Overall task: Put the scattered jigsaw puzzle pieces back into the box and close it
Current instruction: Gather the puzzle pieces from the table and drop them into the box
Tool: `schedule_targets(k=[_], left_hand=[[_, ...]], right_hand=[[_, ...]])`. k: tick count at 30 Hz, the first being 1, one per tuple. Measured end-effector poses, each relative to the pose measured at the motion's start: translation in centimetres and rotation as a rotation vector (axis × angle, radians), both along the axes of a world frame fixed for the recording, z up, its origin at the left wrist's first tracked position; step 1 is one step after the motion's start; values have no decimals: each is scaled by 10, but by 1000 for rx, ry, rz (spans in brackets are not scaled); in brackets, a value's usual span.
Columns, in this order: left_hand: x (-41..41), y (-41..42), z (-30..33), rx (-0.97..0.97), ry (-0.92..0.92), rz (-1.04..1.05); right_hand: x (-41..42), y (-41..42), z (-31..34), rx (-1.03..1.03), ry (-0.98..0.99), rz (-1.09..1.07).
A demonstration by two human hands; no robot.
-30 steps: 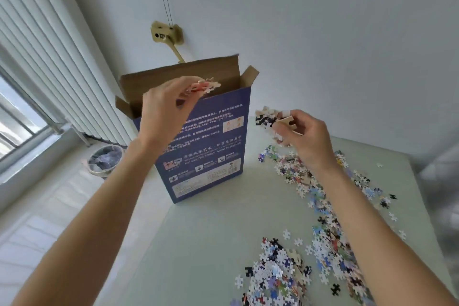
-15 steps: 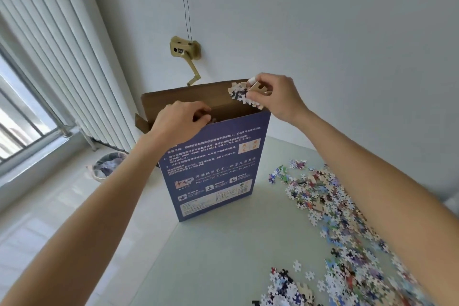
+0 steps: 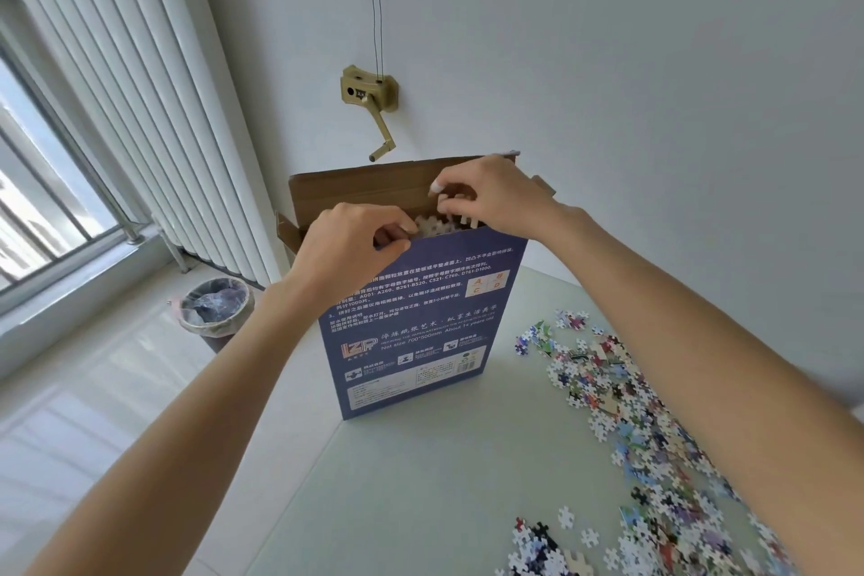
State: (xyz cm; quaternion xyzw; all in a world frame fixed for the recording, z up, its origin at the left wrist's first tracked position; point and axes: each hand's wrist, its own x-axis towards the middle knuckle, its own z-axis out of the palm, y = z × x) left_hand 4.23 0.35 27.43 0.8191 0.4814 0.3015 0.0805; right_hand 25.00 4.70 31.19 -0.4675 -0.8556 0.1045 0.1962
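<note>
A tall blue puzzle box point(image 3: 416, 332) stands upright on the pale green table point(image 3: 421, 482), its brown top flaps open. My left hand point(image 3: 346, 248) grips the front top edge of the box. My right hand point(image 3: 495, 196) is over the opening, fingers closed on a clump of joined puzzle pieces point(image 3: 439, 222) that sits in the mouth of the box. Many loose puzzle pieces point(image 3: 622, 407) lie scattered across the right side of the table, and another heap point(image 3: 542, 547) lies near the bottom edge.
A lined waste bin point(image 3: 215, 309) stands on the tiled floor left of the table. White vertical blinds point(image 3: 117, 117) and a window are on the left. A brass crank fitting point(image 3: 369, 98) hangs on the white wall behind the box.
My right hand carried a clump of pieces from the table up into the box mouth. My left hand let its pieces go into the box and took hold of the front edge.
</note>
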Motion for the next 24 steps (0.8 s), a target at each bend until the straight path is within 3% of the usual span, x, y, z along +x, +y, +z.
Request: schedule_targets(k=[10, 17, 24], left_hand=[[1, -3, 0, 38, 11, 18], [1, -4, 0, 47, 28, 23], [2, -7, -1, 69, 21, 37]], right_hand=[[-4, -6, -13, 46, 28, 29], [-13, -11, -11, 223, 119, 118], [-17, -11, -14, 174, 82, 94]])
